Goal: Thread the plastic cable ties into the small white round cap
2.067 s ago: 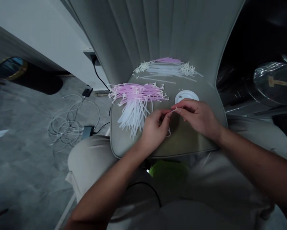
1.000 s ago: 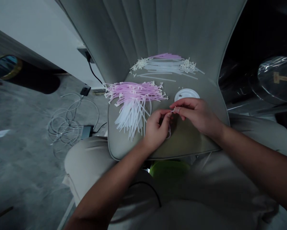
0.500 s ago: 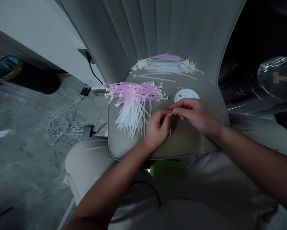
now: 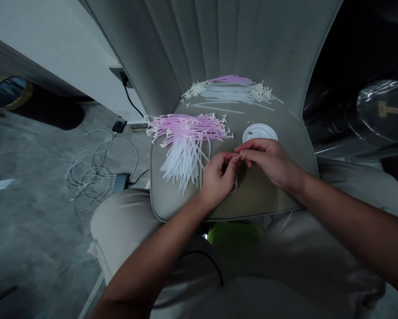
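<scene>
Together, fingers of the left hand (image 4: 217,179) and right hand (image 4: 269,161) clamp a tiny pale piece (image 4: 239,155) over the chair seat (image 4: 262,195), with room toward its front edge (image 4: 252,217); pink tubes (image 4: 190,127) lie leftward, a white lid (image 4: 260,131) just beyond the right hand

- Chair seat (image 4: 268,195), front: left hand (image 4: 217,177) beside right hand (image 4: 270,161)
- Left of them: tube heap (image 4: 192,126)
- Behind the heap: loose tubes (image 4: 225,94) between connector piles (image 4: 261,91)
- Just behind the right hand: dish (image 4: 259,131)
- Floor (image 4: 46,230), left: cables (image 4: 106,182)
</scene>
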`<move>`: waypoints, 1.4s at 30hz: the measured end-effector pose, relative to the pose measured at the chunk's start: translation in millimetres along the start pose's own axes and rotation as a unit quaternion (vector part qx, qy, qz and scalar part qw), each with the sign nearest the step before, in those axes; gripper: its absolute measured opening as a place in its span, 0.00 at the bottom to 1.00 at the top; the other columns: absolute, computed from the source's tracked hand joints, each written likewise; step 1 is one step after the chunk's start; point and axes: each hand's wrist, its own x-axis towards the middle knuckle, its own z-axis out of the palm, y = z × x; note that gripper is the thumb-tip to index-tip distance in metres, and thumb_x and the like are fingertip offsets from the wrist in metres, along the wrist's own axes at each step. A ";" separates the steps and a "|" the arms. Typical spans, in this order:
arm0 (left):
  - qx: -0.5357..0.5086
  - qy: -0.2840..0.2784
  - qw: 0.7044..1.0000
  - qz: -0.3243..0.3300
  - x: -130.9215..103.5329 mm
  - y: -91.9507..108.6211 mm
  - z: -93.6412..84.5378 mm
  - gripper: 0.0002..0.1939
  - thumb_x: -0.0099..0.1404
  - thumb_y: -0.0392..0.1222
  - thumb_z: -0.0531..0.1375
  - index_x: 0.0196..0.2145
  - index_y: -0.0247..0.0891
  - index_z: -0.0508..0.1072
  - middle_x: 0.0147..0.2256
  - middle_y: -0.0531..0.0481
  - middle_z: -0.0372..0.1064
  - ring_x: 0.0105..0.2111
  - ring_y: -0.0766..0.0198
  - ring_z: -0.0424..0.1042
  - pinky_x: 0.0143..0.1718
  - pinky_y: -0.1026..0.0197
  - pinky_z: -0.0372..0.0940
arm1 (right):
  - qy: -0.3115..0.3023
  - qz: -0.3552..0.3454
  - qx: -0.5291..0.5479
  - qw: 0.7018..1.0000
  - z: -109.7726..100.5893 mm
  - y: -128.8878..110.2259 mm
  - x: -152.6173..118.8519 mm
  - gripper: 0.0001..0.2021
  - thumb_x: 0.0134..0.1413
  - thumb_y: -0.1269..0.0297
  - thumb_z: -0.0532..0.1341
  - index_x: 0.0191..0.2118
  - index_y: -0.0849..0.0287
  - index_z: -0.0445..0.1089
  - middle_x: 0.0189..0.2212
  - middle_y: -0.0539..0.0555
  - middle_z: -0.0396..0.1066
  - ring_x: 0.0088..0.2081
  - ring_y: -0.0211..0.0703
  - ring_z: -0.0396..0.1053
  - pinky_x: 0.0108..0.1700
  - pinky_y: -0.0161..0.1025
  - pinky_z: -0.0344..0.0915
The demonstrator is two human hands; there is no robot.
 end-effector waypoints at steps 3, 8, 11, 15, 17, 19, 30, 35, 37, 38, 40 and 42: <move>-0.003 0.002 1.000 -0.002 -0.5 0.1 0.2 0.10 0.68 0.46 0.56 0.38 0.39 0.74 0.30 0.50 0.73 0.31 0.65 0.72 0.35 0.62 0.66 | 0.002 0.007 0.022 1.000 -0.1 -1.3 0.4 0.05 0.47 0.68 0.64 0.32 0.60 0.77 0.26 0.51 0.72 0.25 0.34 0.62 0.28 0.33 0.59; -0.002 0.000 1.000 0.007 -0.7 0.0 0.1 0.09 0.68 0.45 0.56 0.38 0.39 0.73 0.30 0.50 0.73 0.30 0.66 0.72 0.34 0.63 0.66 | 0.000 0.015 0.052 0.999 -0.7 -2.5 0.9 0.04 0.47 0.69 0.64 0.31 0.60 0.77 0.24 0.50 0.71 0.24 0.33 0.62 0.28 0.33 0.58; 0.001 0.002 1.000 0.025 0.0 -0.9 0.3 0.09 0.68 0.44 0.56 0.37 0.38 0.73 0.30 0.51 0.73 0.30 0.66 0.72 0.34 0.63 0.66 | -0.002 0.010 0.055 0.998 -0.6 -2.3 0.7 0.04 0.47 0.70 0.64 0.31 0.60 0.77 0.25 0.50 0.71 0.24 0.32 0.62 0.27 0.33 0.58; 0.002 0.006 0.999 0.043 0.6 -3.0 0.8 0.09 0.68 0.43 0.56 0.37 0.38 0.73 0.30 0.51 0.74 0.30 0.67 0.72 0.34 0.63 0.65 | -0.002 -0.003 0.045 0.999 -0.5 -1.9 0.3 0.04 0.47 0.69 0.65 0.31 0.59 0.77 0.27 0.50 0.73 0.24 0.33 0.62 0.28 0.33 0.59; 0.003 0.007 0.999 0.048 0.6 -3.8 1.0 0.09 0.68 0.43 0.56 0.37 0.38 0.73 0.30 0.51 0.73 0.30 0.67 0.72 0.33 0.64 0.65 | 0.001 -0.001 0.040 0.999 -0.6 -1.7 0.3 0.04 0.47 0.69 0.65 0.31 0.59 0.77 0.28 0.51 0.74 0.24 0.33 0.62 0.28 0.33 0.59; 0.006 0.008 0.999 0.048 0.5 -4.5 1.1 0.08 0.68 0.43 0.56 0.37 0.38 0.73 0.29 0.51 0.73 0.29 0.67 0.71 0.32 0.64 0.65 | 0.001 0.002 0.038 0.999 -0.6 -1.4 0.4 0.04 0.47 0.69 0.65 0.31 0.58 0.77 0.28 0.51 0.74 0.24 0.33 0.62 0.28 0.33 0.59; 0.012 0.015 0.999 0.038 0.8 -3.2 1.6 0.08 0.67 0.43 0.57 0.36 0.38 0.74 0.29 0.51 0.73 0.29 0.67 0.71 0.32 0.63 0.64 | 0.011 0.002 0.042 0.999 2.1 1.3 0.8 0.04 0.47 0.70 0.64 0.32 0.59 0.77 0.25 0.50 0.72 0.25 0.33 0.63 0.29 0.33 0.60; 0.017 0.014 0.999 0.046 0.0 -5.3 1.8 0.09 0.68 0.44 0.57 0.36 0.38 0.74 0.29 0.50 0.73 0.30 0.66 0.72 0.32 0.63 0.65 | 0.019 -0.004 0.032 0.999 1.8 5.6 1.4 0.05 0.48 0.70 0.64 0.32 0.59 0.77 0.25 0.49 0.72 0.25 0.33 0.64 0.29 0.33 0.60; 0.025 0.016 0.998 0.052 -0.2 -5.5 1.7 0.08 0.68 0.44 0.57 0.36 0.38 0.74 0.30 0.50 0.73 0.30 0.66 0.72 0.33 0.63 0.65 | 0.018 -0.002 0.035 0.999 1.9 5.5 1.3 0.05 0.48 0.70 0.64 0.32 0.59 0.77 0.24 0.49 0.71 0.25 0.33 0.64 0.29 0.32 0.60; 0.028 0.016 0.998 0.055 -0.2 -5.4 1.7 0.08 0.68 0.43 0.57 0.37 0.38 0.74 0.30 0.50 0.73 0.31 0.66 0.72 0.33 0.63 0.65 | 0.017 -0.001 0.039 0.999 2.0 5.1 1.3 0.05 0.48 0.70 0.64 0.32 0.59 0.77 0.24 0.49 0.71 0.25 0.33 0.64 0.29 0.32 0.60; 0.027 0.016 0.998 0.058 -0.1 -5.3 1.7 0.08 0.68 0.43 0.57 0.36 0.38 0.74 0.29 0.50 0.73 0.30 0.66 0.72 0.33 0.63 0.65 | 0.015 0.000 0.048 0.999 2.1 4.0 1.4 0.05 0.47 0.71 0.64 0.32 0.59 0.77 0.24 0.49 0.71 0.25 0.33 0.64 0.29 0.32 0.60; 0.020 0.018 0.998 0.055 0.1 -5.6 2.0 0.09 0.68 0.44 0.57 0.36 0.38 0.74 0.29 0.51 0.73 0.30 0.66 0.71 0.33 0.63 0.65 | 0.013 0.003 0.057 0.998 2.2 3.0 1.6 0.05 0.47 0.71 0.64 0.31 0.59 0.77 0.24 0.49 0.70 0.25 0.33 0.64 0.29 0.32 0.60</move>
